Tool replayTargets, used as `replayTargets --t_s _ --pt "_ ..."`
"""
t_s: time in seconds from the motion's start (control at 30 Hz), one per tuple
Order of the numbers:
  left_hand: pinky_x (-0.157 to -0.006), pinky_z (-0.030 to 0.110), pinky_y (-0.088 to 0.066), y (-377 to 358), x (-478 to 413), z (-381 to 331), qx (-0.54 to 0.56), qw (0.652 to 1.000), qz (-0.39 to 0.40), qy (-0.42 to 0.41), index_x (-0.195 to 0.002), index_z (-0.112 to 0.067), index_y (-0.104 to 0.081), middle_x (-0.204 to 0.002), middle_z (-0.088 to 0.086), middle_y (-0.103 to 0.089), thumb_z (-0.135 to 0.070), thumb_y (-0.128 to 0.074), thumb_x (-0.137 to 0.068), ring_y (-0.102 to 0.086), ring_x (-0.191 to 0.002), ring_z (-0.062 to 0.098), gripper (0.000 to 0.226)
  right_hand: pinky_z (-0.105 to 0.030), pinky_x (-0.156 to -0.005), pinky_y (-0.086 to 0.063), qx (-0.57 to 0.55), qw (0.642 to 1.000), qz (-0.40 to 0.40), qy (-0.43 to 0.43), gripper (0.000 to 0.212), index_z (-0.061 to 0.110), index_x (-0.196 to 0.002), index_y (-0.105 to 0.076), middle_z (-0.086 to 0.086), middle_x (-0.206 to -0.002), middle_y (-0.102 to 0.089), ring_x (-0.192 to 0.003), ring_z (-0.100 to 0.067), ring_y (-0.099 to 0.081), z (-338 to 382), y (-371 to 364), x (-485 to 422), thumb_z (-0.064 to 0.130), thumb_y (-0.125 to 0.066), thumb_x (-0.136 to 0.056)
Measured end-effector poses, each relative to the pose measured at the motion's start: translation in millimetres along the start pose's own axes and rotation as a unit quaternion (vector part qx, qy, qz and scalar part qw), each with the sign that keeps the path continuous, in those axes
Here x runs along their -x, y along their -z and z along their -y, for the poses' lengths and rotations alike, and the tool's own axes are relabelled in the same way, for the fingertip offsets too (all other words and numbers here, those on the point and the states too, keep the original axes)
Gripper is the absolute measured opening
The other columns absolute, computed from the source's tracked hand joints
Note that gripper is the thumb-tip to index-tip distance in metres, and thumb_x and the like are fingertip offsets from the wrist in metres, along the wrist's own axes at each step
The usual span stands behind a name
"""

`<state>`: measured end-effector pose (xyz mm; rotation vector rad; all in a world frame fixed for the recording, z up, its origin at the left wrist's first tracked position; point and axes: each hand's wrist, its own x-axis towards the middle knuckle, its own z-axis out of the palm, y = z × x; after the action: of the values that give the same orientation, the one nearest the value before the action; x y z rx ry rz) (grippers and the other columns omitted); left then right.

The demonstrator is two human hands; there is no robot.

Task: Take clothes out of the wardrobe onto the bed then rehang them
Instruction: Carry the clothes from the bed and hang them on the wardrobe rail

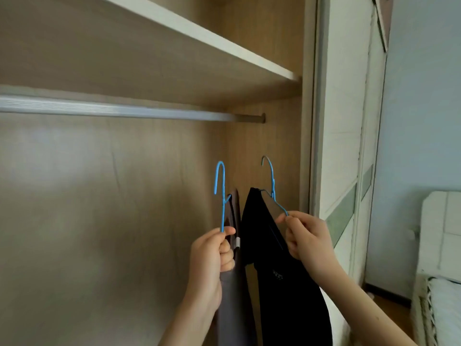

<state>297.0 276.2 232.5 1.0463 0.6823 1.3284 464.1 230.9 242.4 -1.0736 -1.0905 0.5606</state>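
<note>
My left hand (212,253) pinches a blue wire hanger (220,193) that carries a grey garment (233,295). My right hand (305,237) pinches a second blue wire hanger (272,186) with a black garment (282,270) hanging from it. Both hooks point up, well below the silver wardrobe rail (119,111), which runs bare across the open wardrobe. Neither hook touches the rail. The lower parts of both garments run out of the frame.
A wooden shelf (199,33) sits just above the rail. The wardrobe's right side panel (269,146) is close behind the hangers. A white sliding door (349,121) stands to the right, and the bed with its white headboard (441,233) is at the far right.
</note>
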Motion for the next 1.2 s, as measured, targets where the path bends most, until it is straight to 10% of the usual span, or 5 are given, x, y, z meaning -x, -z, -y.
replayTargets --t_s 0.67,1.2 --pt "-0.033 0.008 -0.013 -49.5 -259.5 -24.6 -0.095 0.987 -0.111 -0.073 -0.081 -0.002 -0.057 -0.037 -0.010 -0.024 0.001 -0.035 -0.097 -0.016 -0.027 0.001 0.027 -0.018 -0.034 -0.022 -0.123 0.991 0.056 -0.017 0.026 0.005 -0.085 -0.061 0.005 -0.044 -0.038 -0.029 -0.005 -0.030 -14.1 -80.2 -358.6 0.007 -0.039 -0.099" --pt "-0.023 0.011 -0.016 -74.6 -359.2 -59.9 0.024 0.989 -0.146 0.028 -0.077 0.001 -0.049 -0.031 -0.007 -0.027 -0.003 -0.024 -0.098 -0.020 -0.018 0.002 0.034 -0.013 -0.033 -0.019 -0.114 0.987 0.064 -0.093 0.023 0.004 -0.090 -0.062 -0.002 -0.054 -0.035 -0.024 -0.003 -0.028 -53.4 -95.6 -405.2 0.001 -0.039 -0.095"
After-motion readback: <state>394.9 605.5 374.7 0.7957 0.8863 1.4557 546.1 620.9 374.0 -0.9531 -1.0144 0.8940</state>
